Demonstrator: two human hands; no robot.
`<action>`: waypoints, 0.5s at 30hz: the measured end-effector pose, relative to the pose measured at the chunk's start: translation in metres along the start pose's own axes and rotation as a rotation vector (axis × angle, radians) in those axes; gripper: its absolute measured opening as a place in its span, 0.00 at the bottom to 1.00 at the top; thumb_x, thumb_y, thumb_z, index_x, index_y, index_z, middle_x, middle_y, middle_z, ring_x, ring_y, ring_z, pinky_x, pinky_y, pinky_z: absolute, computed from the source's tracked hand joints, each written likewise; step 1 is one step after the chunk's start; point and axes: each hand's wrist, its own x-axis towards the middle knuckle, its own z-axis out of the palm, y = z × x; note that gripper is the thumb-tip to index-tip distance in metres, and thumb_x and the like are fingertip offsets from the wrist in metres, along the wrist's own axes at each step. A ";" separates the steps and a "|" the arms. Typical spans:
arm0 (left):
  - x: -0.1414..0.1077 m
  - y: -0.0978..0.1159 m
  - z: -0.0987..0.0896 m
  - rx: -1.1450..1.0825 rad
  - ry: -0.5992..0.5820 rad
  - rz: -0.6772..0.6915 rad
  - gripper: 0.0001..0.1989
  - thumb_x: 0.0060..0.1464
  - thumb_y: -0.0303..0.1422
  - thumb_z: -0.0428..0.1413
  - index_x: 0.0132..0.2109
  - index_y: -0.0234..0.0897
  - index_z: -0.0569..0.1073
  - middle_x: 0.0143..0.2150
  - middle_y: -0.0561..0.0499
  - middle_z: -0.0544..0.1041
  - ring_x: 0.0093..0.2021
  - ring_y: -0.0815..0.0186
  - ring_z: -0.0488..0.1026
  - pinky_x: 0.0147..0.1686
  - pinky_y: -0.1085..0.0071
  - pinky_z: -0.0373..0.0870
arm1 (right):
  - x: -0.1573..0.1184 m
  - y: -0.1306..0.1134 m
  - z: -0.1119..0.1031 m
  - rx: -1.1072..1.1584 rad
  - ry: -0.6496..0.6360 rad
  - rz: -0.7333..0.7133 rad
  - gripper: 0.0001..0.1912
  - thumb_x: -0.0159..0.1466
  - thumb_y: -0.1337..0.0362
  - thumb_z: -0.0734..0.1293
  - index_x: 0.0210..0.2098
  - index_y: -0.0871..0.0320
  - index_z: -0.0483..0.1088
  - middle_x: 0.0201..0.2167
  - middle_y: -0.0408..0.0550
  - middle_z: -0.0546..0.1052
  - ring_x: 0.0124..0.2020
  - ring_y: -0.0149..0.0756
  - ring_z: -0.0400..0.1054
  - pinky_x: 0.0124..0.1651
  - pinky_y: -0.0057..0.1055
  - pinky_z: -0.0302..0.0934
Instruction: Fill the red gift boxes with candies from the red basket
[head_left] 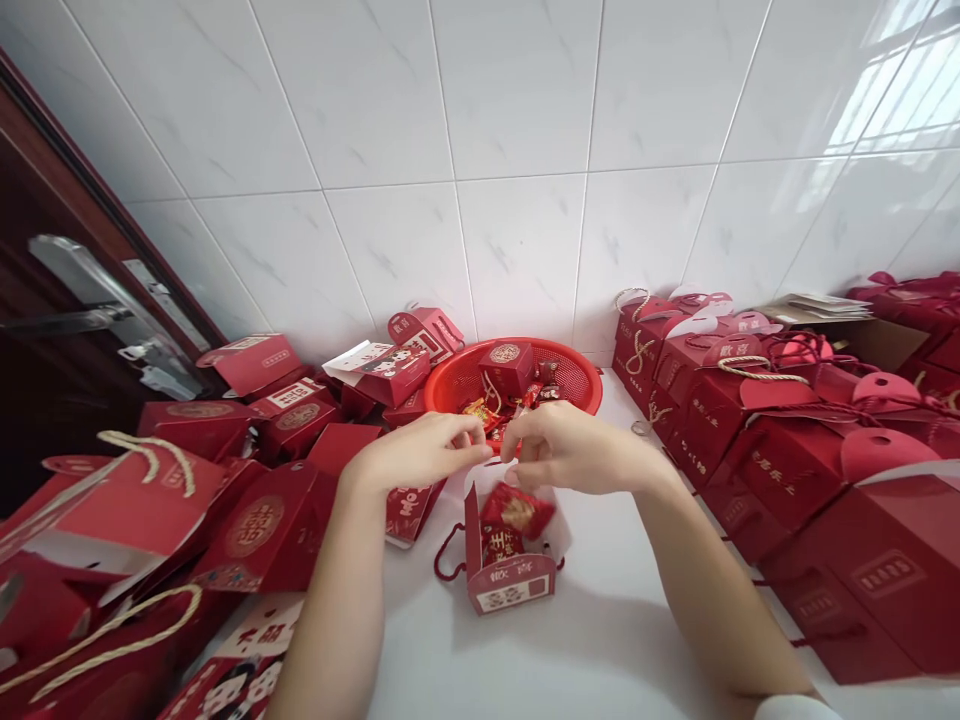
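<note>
A small red gift box with an open top and a dark cord handle sits on the white table in front of me. A shiny red packet with gold print, blurred, lies at the box's mouth over other red packets. My left hand is above the box's far left side, its fingertips pressed together; anything between them is hidden. My right hand hovers just above the packet, with curled fingers and a gap between index finger and thumb. Behind both hands stands a red plastic basket holding wrapped sweets and a small red box.
Red gift boxes, some with rope handles, are heaped at the left. Rows of closed red boxes line the right side. A tiled wall rises behind the table, and a dark door with a metal handle is at far left.
</note>
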 end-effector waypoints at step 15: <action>-0.010 0.001 -0.003 -0.049 -0.231 0.124 0.09 0.46 0.37 0.60 0.36 0.41 0.75 0.36 0.53 0.77 0.37 0.62 0.73 0.33 0.73 0.66 | -0.023 -0.003 -0.002 -0.347 -0.102 0.126 0.10 0.56 0.61 0.75 0.32 0.55 0.71 0.26 0.43 0.73 0.28 0.35 0.67 0.25 0.28 0.50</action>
